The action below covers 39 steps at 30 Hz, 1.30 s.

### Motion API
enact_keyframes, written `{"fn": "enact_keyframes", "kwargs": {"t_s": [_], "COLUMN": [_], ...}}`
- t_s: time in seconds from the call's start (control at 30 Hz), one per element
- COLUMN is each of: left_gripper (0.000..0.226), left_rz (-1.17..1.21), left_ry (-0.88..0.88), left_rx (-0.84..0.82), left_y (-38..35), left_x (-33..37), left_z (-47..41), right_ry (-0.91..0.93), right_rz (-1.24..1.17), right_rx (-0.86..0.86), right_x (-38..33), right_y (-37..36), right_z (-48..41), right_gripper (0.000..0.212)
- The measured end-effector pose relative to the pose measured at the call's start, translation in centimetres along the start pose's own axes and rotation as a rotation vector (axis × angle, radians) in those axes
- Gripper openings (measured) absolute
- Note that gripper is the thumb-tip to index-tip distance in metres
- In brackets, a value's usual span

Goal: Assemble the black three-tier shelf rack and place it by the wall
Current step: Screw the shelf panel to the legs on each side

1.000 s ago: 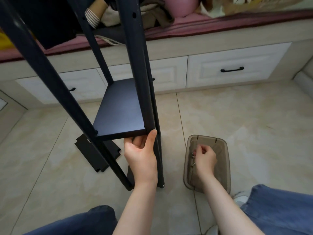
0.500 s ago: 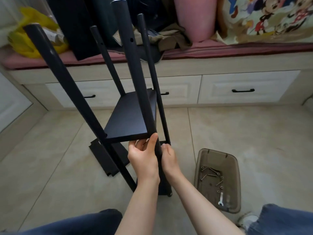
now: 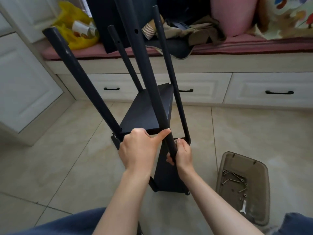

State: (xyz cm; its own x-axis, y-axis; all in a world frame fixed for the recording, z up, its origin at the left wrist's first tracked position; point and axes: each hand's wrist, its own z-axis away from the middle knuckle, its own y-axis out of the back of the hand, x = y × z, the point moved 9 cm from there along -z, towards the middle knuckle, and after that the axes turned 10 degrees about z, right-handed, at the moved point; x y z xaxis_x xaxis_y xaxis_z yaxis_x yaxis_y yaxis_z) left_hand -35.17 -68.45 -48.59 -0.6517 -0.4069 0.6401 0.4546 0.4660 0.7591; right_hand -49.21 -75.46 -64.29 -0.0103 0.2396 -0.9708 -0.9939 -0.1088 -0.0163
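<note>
The black rack (image 3: pixel 147 114) stands partly built on the tiled floor, with four poles rising toward me. One shelf sits at mid height and a bottom shelf (image 3: pixel 169 178) lies near the floor. My left hand (image 3: pixel 138 150) grips the front edge of the mid shelf, thumb stretched against the near right pole (image 3: pixel 149 73). My right hand (image 3: pixel 183 155) is curled round that same pole just below the shelf. A loose black panel (image 3: pixel 114 141) lies on the floor behind the rack, mostly hidden.
A brown plastic tray (image 3: pixel 227 167) with several screws, nuts and a small white wrench (image 3: pixel 243 206) sits on the floor to the right. White drawers (image 3: pixel 277 87) under a cushioned bench piled with clothes run along the back. A white cabinet (image 3: pixel 22 82) stands at left.
My right hand left the tray and came over to grip the near right pole under the shelf. My left hand stayed on the shelf edge. The view pulled back and up.
</note>
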Motion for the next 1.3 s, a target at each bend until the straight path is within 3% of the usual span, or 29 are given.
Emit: {"fn": "enact_keyframes", "kwargs": {"t_s": [0.17, 0.23, 0.33, 0.4, 0.47, 0.73, 0.83, 0.97, 1.17, 1.3], "left_gripper": [0.079, 0.084, 0.07, 0.063, 0.065, 0.061, 0.072, 0.067, 0.066, 0.078], "left_rz": [-0.226, -0.292, -0.221, -0.112, -0.037, 0.148, 0.206, 0.292, 0.481, 0.526], "left_ry": [-0.206, -0.34, -0.51, -0.473, -0.395, -0.398, -0.337, -0.271, -0.106, -0.072], "left_rx": [-0.025, -0.093, -0.306, -0.494, -0.579, -0.518, -0.519, -0.481, -0.417, -0.406], "left_y": [0.8, 0.8, -0.2, -1.4, -2.1, -1.0, -0.3, 0.9, 2.4, 2.7], "left_x": [2.3, 4.0, 5.4, 4.3, 2.8, 0.6, -1.8, -5.2, -9.7, -12.0], "left_z": [-2.2, -3.8, -4.3, -4.0, -4.2, -6.6, -7.7, -8.4, -9.8, -9.7], "right_ry": [-0.008, -0.011, -0.068, -0.109, -0.123, -0.124, -0.146, -0.199, -0.128, -0.09], "right_rz": [0.019, 0.035, 0.054, 0.061, 0.08, 0.175, 0.251, 0.311, 0.406, 0.427], "right_rx": [-0.036, -0.039, -0.059, -0.08, -0.103, -0.174, -0.254, -0.344, -0.435, -0.454], "right_x": [-0.7, -1.1, -1.3, -1.4, -1.6, -3.4, -3.8, -4.1, -5.0, -4.7], "right_y": [0.2, 0.4, -0.1, -0.8, -1.3, -3.3, -4.9, -7.3, -10.8, -12.3], "right_z": [-0.2, -0.4, -0.4, -0.2, -0.3, -1.2, -1.4, -1.8, -2.9, -3.0], "right_gripper": [0.036, 0.034, 0.034, 0.035, 0.035, 0.036, 0.035, 0.031, 0.029, 0.029]}}
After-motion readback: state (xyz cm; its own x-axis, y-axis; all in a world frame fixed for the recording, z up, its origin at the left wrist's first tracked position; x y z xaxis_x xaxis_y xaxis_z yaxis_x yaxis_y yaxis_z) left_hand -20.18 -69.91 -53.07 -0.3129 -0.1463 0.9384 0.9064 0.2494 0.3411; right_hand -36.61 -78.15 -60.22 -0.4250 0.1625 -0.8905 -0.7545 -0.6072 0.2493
